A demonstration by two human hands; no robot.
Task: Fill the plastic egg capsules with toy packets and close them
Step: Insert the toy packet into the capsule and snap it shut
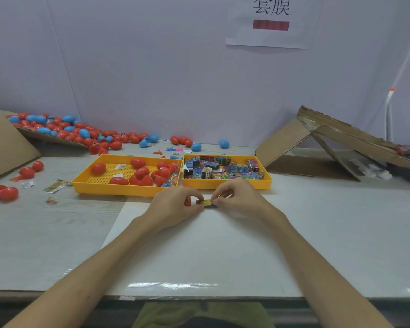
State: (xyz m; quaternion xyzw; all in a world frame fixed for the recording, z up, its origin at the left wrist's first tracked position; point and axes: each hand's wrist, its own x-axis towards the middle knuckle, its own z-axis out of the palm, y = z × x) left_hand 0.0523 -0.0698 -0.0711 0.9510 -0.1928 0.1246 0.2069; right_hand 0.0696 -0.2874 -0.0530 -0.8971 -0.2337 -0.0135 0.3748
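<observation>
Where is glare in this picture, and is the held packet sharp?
Head view: glare streaks on the table's front edge; the packet pinched between left hand and right hand is soft, its print unreadable; the wide lens tilts the wall seams.

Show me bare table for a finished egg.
Free: the white sheet between the forearms, and the table right of the packet tray, in front of the cardboard. Crowded: packet tray, egg tray, the strip behind them, the left side with loose eggs.

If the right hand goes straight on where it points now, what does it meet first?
Likely the left hand, which pinches the same toy packet as the right hand; depth is unclear.
</observation>
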